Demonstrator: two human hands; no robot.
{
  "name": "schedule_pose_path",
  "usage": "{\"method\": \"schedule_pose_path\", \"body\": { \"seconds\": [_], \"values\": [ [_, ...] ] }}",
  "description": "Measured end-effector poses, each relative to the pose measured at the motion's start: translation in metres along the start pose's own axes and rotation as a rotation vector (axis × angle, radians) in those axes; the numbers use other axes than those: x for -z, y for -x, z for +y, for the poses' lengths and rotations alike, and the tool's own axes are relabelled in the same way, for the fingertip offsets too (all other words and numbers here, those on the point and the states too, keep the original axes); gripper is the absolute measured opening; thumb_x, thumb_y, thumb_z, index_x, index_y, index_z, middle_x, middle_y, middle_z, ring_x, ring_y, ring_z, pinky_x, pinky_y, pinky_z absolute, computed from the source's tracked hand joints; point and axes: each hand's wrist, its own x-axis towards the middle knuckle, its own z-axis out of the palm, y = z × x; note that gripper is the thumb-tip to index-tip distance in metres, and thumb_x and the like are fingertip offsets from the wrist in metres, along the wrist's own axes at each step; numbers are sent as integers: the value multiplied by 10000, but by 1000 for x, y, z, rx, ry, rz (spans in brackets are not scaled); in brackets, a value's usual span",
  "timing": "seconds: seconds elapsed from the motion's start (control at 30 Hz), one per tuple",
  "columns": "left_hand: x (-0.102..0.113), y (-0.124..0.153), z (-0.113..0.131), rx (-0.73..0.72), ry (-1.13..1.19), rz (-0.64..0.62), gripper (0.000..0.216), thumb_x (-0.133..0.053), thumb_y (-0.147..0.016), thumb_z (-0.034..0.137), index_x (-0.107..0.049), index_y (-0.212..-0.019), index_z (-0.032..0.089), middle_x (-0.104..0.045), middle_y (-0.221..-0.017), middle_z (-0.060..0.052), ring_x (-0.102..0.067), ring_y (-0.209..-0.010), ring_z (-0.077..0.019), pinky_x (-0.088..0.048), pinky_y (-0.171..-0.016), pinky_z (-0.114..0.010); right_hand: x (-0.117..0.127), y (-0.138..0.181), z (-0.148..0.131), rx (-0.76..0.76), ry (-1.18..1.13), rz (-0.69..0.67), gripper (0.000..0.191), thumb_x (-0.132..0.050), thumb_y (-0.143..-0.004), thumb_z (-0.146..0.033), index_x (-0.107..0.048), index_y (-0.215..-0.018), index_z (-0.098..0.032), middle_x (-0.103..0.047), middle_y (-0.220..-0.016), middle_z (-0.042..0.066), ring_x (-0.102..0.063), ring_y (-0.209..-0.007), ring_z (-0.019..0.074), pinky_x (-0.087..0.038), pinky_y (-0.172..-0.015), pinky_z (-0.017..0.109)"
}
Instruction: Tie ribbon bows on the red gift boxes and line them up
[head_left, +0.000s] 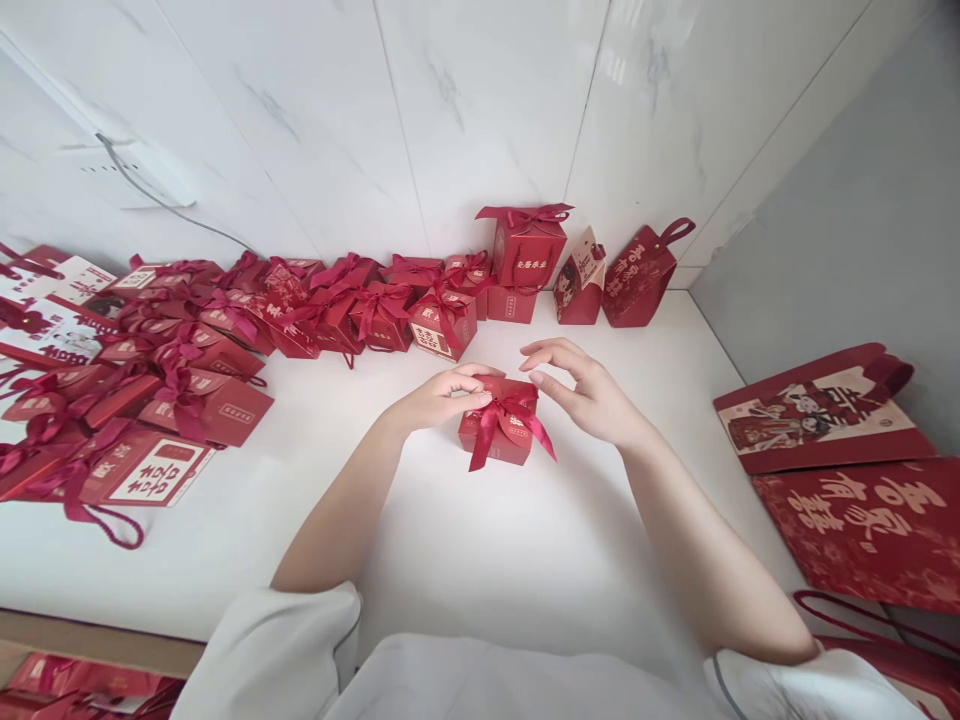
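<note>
A small red gift box (496, 446) stands on the white table in front of me, its flaps folded over at the top. A glossy red ribbon (510, 405) is tied in a bow on it, with two tails hanging down the front. My left hand (442, 397) is at the box's upper left, thumb and fingers closing on the bow's left side; the loop is partly hidden by them. Just off the upper right corner is my right hand (576, 385), thumb and fingers apart, holding nothing. The thumb tip is close to the ribbon; whether it touches I cannot tell.
Ribboned red boxes (379, 315) line the wall and crowd the left side of the white table (480, 560). One box (529, 250) is stacked on another. Two pointed boxes (641, 275) stand at the back right. Red gift bags (825, 410) lie along the right edge.
</note>
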Motion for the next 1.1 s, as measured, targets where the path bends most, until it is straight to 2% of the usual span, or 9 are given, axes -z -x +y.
{"method": "schedule_pose_path", "body": {
  "seconds": [0.1, 0.17, 0.23, 0.33, 0.43, 0.57, 0.7, 0.87, 1.1],
  "values": [
    [1, -2, -6, -4, 68, 6, 334, -496, -877, 461, -709, -902, 204, -495, -1369, -54, -499, -1218, -243, -393, -1038, -365, -12, 2, -8, 80, 117, -58, 138, -506, -916, -276, -593, -1019, -251, -461, -1343, 76, -373, -1323, 237, -308, -1098, 456],
    [2, -3, -8, -2, 80, 23, 322, -497, -880, 443, -702, -972, 213, -532, -1333, -56, -501, -1215, -242, -384, -1044, -368, -20, 4, -11, 146, 184, -154, 214, -541, -864, -204, -564, -1074, -242, -403, -1409, 87, -291, -1379, 256, -242, -1126, 517],
    [3, -4, -10, -5, 76, 36, 322, -495, -880, 436, -699, -979, 208, -572, -1279, -62, -518, -1188, -241, -383, -1038, -375, -27, 5, -11, 196, 254, -213, 292, -552, -823, -156, -555, -1103, -242, -363, -1448, 90, -235, -1408, 278, -168, -1135, 582],
    [3, -3, -11, -11, 54, 35, 339, -490, -878, 456, -705, -909, 196, -585, -1250, -65, -552, -1129, -237, -407, -1001, -380, -31, 5, -12, 253, 332, -206, 203, -557, -832, -159, -616, -1002, -253, -340, -1471, 54, -201, -1420, 299, -115, -1138, 616],
    [5, 0, -9, -34, -29, 25, 343, -539, -845, 481, -680, -764, 179, -581, -1248, -65, -555, -1121, -235, -394, -1009, -387, -23, 5, -15, 302, 332, -192, 119, -550, -863, -178, -645, -889, -245, -369, -1455, 39, -228, -1412, 294, -175, -1145, 582],
    [7, 1, -8, -23, -96, 46, 368, -582, -805, 499, -593, -647, 168, -572, -1272, -67, -543, -1136, -242, -372, -1029, -413, -2, 7, -19, 278, 295, -256, 156, -545, -841, -128, -645, -867, -245, -438, -1398, 51, -288, -1384, 300, -312, -1095, 548],
    [4, 1, -6, 7, -101, 66, 398, -563, -805, 526, -581, -632, 168, -574, -1271, -73, -543, -1142, -244, -374, -1023, -414, 8, 10, -19, 254, 301, -315, 197, -520, -832, -105, -646, -865, -253, -471, -1362, 51, -333, -1355, 306, -344, -1061, 558],
    [0, 3, -3, 17, -140, 109, 406, -661, -722, 530, -526, -595, 169, -593, -1242, -68, -558, -1123, -245, -391, -1005, -406, 10, 10, -15, 229, 306, -366, 175, -528, -842, -121, -642, -865, -251, -484, -1342, 51, -316, -1364, 285, -346, -1065, 529],
    [-2, 4, -1, 46, -184, 113, 322, -705, -674, 508, -657, -731, 195, -594, -1225, -63, -572, -1090, -253, -438, -965, -401, 17, 13, -21, 197, 266, -395, 132, -570, -819, -141, -645, -827, -251, -523, -1268, 58, -422, -1272, 295, -387, -1016, 502]
  ]
}}
